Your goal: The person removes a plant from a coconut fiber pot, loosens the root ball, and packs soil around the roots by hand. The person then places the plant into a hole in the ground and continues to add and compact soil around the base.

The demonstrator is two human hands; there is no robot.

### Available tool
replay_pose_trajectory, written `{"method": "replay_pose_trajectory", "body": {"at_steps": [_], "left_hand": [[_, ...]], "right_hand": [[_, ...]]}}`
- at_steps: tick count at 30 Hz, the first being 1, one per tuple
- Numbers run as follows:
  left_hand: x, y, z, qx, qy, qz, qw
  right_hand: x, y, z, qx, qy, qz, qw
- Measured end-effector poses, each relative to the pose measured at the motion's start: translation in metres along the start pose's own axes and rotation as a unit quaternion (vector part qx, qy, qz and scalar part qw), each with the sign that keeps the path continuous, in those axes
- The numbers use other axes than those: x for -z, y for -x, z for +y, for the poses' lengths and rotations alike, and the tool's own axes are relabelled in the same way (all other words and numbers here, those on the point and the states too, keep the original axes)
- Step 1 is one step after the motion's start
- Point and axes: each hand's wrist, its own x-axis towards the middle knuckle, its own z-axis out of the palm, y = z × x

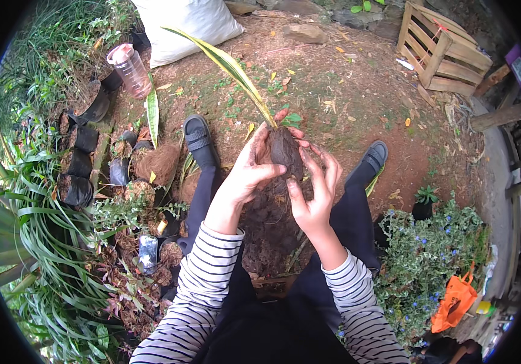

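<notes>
Between my hands is a dark, soil-packed root ball (285,152) with a long yellow-edged snake plant leaf (233,68) rising from it, tilted up and left. My left hand (253,166) wraps the ball's left side, its thumb across the front. On the right side, my right hand (317,182) touches the ball with soiled fingertips, thumb near its lower end. A small green leaf (292,119) shows behind the fingers. Below, dark loose soil (269,236) lies on the ground between my legs.
Black potting bags (78,164), coconut fibre (158,164), a cut variegated leaf (152,111) and a phone (148,254) are at left. A plastic jug (131,73) stands near a white sack (187,32). Rightward are a wooden crate (444,54), blue-flowered plants (424,255) and an orange bag (455,302).
</notes>
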Motion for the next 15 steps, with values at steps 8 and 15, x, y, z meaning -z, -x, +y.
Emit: {"method": "replay_pose_trajectory", "body": {"at_steps": [8,15], "left_hand": [[-0.0034,0.0008,0.0015,0.018,-0.010,0.034,0.999],[-0.0019,-0.0004,0.0001,0.002,-0.031,0.042,0.999]], "right_hand": [[-0.0004,0.0007,-0.0011,0.007,0.005,0.000,1.000],[-0.0038,0.0011,-0.0022,-0.011,-0.009,0.017,1.000]]}}
